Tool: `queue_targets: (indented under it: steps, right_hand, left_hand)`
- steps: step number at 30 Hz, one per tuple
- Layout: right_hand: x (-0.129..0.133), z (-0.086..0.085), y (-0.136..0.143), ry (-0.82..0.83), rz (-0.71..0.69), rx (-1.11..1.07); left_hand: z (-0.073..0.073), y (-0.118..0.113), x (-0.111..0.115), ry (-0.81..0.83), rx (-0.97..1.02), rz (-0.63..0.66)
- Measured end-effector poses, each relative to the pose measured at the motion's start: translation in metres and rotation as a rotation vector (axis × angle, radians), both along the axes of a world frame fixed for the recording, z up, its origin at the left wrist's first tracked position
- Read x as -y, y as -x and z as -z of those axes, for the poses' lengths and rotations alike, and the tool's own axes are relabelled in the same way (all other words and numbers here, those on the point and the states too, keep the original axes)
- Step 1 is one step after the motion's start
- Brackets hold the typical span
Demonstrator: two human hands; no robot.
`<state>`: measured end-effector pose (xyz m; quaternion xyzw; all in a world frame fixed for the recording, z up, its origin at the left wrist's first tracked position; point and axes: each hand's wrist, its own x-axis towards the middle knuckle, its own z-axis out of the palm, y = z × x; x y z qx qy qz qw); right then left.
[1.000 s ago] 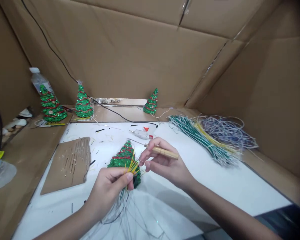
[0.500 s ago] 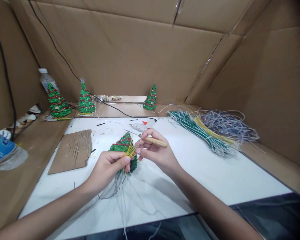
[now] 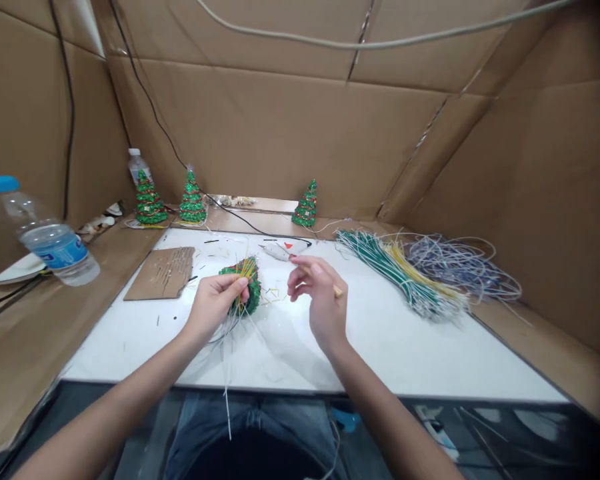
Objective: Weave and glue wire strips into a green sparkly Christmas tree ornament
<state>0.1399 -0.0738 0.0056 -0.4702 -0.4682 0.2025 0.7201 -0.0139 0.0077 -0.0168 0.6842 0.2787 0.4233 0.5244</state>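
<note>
My left hand [image 3: 220, 297] is closed, pinching a fan of thin yellow wires [image 3: 247, 269] between thumb and fingers. White wires [image 3: 225, 367] trail down from it past the table's front edge. Just behind lies a small green Christmas tree [image 3: 253, 293] with red garland, tipped over and partly covered by the hand. My right hand [image 3: 325, 300] is raised to the right, apart from the wires, its fingers curled round an awl with a wooden handle [image 3: 338, 291]. Most of the awl is hidden by the fingers.
Three finished-looking trees [image 3: 306, 203] stand at the back. Bundled green and yellow wires [image 3: 395, 273] and tangled clear wires [image 3: 455, 263] lie right. A cardboard piece [image 3: 160, 273], water bottle [image 3: 55, 243], cutting pliers [image 3: 277, 251] and yellow scraps [image 3: 271, 293] are around.
My right hand has drawn away from the yellow wires to the right, turning the awl in its grip. My left hand still holds the wires. The view has shifted, showing more of the table's front edge.
</note>
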Motion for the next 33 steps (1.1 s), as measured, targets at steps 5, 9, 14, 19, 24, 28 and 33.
queue_targets:
  steps: [5, 9, 14, 19, 24, 28, 33]
  right_hand:
    - [0.024, 0.016, 0.015, -0.09, 0.217, 0.164]
    - [0.031, 0.034, 0.024, -0.147, 0.343, 0.302]
    - [0.028, 0.053, 0.027, -0.248, 0.399, 0.237]
    - [0.024, 0.054, 0.028, -0.25, 0.313, 0.188]
    - [0.023, 0.05, 0.031, -0.23, 0.288, 0.178]
    - [0.023, 0.049, 0.031, -0.205, 0.259, 0.173]
    - [0.023, 0.046, 0.032, -0.218, 0.206, 0.123]
  left_hand:
    - [0.011, -0.006, 0.017, -0.051, 0.057, -0.173]
    - [0.018, -0.007, 0.024, -0.077, 0.028, -0.174]
    - [0.017, -0.006, 0.024, -0.054, 0.065, -0.132]
    - [0.017, -0.006, 0.023, -0.049, 0.073, -0.133]
    - [0.02, -0.003, 0.021, -0.078, 0.081, -0.125]
    - [0.022, -0.002, 0.02, -0.085, 0.073, -0.126]
    - [0.021, -0.003, 0.021, -0.084, 0.081, -0.119]
